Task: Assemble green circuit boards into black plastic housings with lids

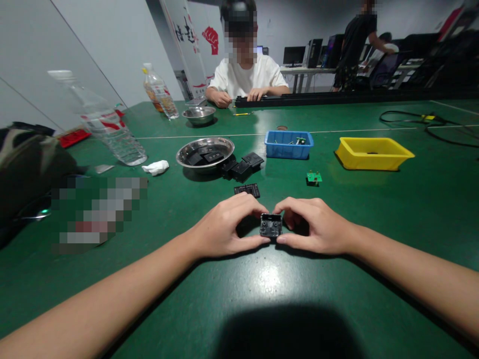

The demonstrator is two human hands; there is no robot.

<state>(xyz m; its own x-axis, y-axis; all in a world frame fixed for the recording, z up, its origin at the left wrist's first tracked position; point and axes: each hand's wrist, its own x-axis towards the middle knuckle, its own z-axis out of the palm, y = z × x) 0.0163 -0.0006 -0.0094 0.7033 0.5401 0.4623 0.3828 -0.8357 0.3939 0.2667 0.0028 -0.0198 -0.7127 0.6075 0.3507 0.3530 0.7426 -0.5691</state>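
Between my two hands sits a small black plastic housing, its hollow inside facing me. My left hand pinches its left side with thumb and fingers. On the right side, my right hand grips it the same way. Just beyond my left fingers lies a flat black plastic part. Several black plastic housings are heaped past it, beside a steel bowl that holds more black parts. A green circuit board with metal pins rests beyond my right hand.
A blue bin with small parts and a yellow bin stand farther back. Left are a clear bottle, a crumpled tissue and a dark bag. Across the table a person in a white shirt handles a long black bar.
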